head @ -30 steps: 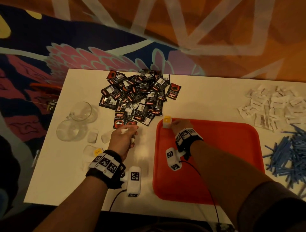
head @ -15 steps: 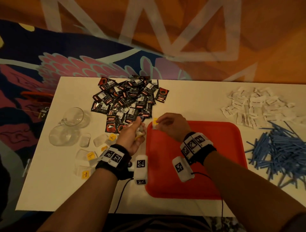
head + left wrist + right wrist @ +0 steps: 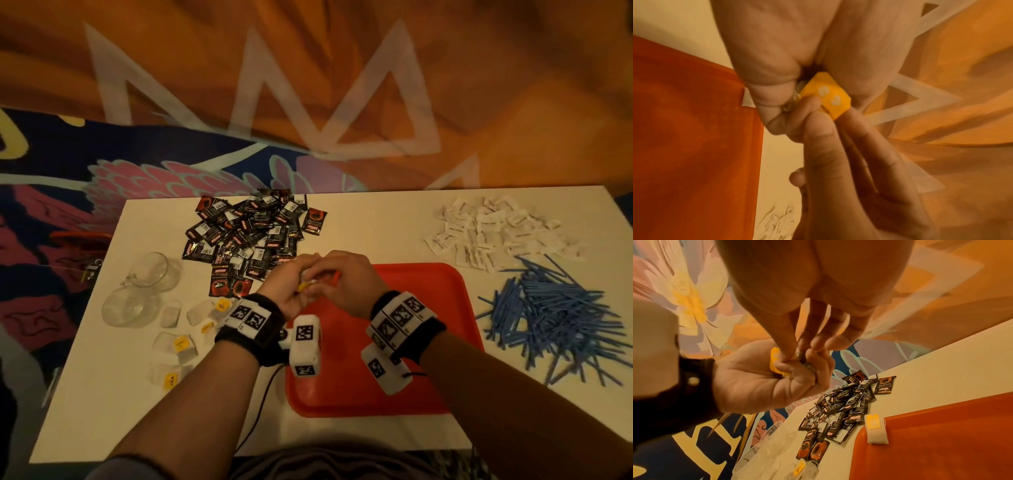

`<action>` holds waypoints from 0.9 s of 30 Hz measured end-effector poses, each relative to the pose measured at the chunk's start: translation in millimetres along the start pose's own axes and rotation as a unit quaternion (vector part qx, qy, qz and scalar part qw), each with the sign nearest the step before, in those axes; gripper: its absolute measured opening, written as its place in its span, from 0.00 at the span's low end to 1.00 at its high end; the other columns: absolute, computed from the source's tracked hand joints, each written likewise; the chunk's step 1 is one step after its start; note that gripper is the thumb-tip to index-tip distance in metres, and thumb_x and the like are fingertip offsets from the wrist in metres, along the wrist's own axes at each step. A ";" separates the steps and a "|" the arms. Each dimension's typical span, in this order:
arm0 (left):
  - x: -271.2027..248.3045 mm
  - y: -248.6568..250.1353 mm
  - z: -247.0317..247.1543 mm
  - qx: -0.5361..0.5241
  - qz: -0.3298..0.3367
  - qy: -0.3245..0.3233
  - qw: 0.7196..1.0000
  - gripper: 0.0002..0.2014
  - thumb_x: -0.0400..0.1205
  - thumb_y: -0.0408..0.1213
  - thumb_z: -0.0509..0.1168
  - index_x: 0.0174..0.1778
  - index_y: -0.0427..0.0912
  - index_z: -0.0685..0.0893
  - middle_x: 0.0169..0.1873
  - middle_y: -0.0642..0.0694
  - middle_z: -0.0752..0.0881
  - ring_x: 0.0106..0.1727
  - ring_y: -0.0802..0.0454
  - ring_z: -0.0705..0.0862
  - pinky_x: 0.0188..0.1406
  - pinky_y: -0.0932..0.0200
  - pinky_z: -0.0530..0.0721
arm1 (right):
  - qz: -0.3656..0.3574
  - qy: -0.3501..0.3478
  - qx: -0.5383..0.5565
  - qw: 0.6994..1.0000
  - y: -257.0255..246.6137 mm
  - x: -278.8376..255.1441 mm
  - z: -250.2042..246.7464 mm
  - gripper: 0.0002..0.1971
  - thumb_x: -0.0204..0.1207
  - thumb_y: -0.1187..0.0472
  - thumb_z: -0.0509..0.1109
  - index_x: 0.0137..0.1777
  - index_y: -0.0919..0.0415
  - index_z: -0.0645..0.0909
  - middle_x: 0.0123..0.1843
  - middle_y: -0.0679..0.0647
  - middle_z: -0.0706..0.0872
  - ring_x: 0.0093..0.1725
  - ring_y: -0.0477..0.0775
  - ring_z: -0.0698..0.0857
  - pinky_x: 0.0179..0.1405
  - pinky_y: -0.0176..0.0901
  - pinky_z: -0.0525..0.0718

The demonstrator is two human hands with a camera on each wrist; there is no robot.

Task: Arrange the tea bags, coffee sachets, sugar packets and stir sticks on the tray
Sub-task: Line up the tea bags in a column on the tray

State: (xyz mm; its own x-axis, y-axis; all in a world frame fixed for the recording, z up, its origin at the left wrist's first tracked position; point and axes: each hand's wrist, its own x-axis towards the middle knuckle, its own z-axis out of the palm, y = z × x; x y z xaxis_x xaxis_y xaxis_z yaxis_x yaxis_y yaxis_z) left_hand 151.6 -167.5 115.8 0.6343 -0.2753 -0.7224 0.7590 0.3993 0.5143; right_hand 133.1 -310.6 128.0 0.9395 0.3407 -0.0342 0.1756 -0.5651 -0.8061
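From the head view, the left hand (image 3: 291, 294) and right hand (image 3: 346, 284) meet above the far left corner of the flat red plastic tray (image 3: 428, 342) on the white table (image 3: 376, 222), both pinching a small tea bag with a yellow paper tag (image 3: 303, 286).

The left wrist view shows the yellow tag (image 3: 826, 95) squeezed between fingertips (image 3: 818, 123).

In the right wrist view, another white tea bag (image 3: 876, 431) lies on the tray's corner, beside the heap of black coffee sachets (image 3: 840, 407).
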 end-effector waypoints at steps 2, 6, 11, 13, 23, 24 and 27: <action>-2.0 -1.3 4.3 -0.008 -0.016 -0.002 1.000 0.09 0.87 0.40 0.63 0.48 0.39 0.83 0.34 0.42 0.88 0.33 0.52 0.89 0.24 0.63 0.80 | -0.002 -0.009 -0.011 1.000 -1.8 -4.1 -3.1 0.05 0.68 0.63 0.80 0.44 0.55 0.90 0.44 0.51 0.86 0.44 0.47 0.81 0.46 0.33 0.77; -2.6 -2.8 3.8 -0.039 -0.039 -0.010 0.998 0.13 0.88 0.44 0.61 0.45 0.40 0.83 0.40 0.42 0.89 0.40 0.51 0.85 0.34 0.59 0.84 | 0.047 0.004 0.084 0.995 -1.8 -11.6 -9.6 0.09 0.73 0.68 0.75 0.41 0.52 0.84 0.42 0.47 0.87 0.43 0.43 0.84 0.47 0.33 0.80; -6.9 -8.4 0.6 -0.126 -0.010 0.036 0.991 0.11 0.90 0.33 0.58 0.43 0.36 0.80 0.39 0.39 0.83 0.36 0.49 0.84 0.29 0.59 0.88 | 0.127 0.032 0.222 0.966 4.7 -12.2 -21.5 0.09 0.79 0.71 0.69 0.43 0.56 0.79 0.36 0.57 0.86 0.37 0.56 0.84 0.39 0.52 0.85; -7.1 -10.5 -6.6 -0.137 0.009 0.038 0.990 0.11 0.89 0.27 0.55 0.47 0.35 0.81 0.42 0.37 0.84 0.34 0.49 0.85 0.28 0.61 0.88 | 0.145 0.028 0.269 0.952 2.8 -12.9 -25.4 0.10 0.80 0.73 0.68 0.42 0.58 0.78 0.39 0.63 0.85 0.41 0.58 0.85 0.36 0.43 0.86; -10.9 -6.5 -18.5 0.118 0.023 -0.043 0.992 0.28 0.72 0.66 0.68 0.47 0.41 0.85 0.34 0.44 0.82 0.27 0.54 0.78 0.22 0.65 0.77 | 0.165 -0.006 0.290 0.943 -2.4 -12.8 -26.8 0.12 0.75 0.80 0.68 0.39 0.62 0.79 0.34 0.58 0.84 0.32 0.51 0.85 0.35 0.37 0.87; -13.0 -5.9 -17.2 0.120 0.015 -0.056 0.991 0.26 0.72 0.64 0.69 0.45 0.41 0.85 0.33 0.44 0.83 0.26 0.55 0.78 0.20 0.66 0.77 | 0.166 -0.007 0.276 0.947 -2.5 -12.4 -26.5 0.13 0.75 0.80 0.68 0.38 0.62 0.79 0.33 0.57 0.83 0.32 0.51 0.85 0.36 0.38 0.87; -18.9 -5.4 -14.9 0.151 0.040 -0.058 0.986 0.13 0.75 0.48 0.71 0.44 0.41 0.85 0.33 0.46 0.81 0.25 0.56 0.76 0.17 0.67 0.71 | 0.164 0.000 0.234 0.958 -2.0 -11.5 -27.0 0.13 0.74 0.79 0.70 0.38 0.59 0.82 0.30 0.53 0.83 0.31 0.52 0.83 0.36 0.42 0.84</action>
State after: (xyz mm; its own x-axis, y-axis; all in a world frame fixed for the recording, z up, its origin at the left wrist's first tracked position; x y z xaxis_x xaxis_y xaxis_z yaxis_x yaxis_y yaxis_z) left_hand 133.3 -151.4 119.9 0.6933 -0.3579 -0.6254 0.7038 0.1500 0.6944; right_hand 129.9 -333.7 146.0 0.9219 0.2026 -0.3302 -0.2795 -0.2423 -0.9291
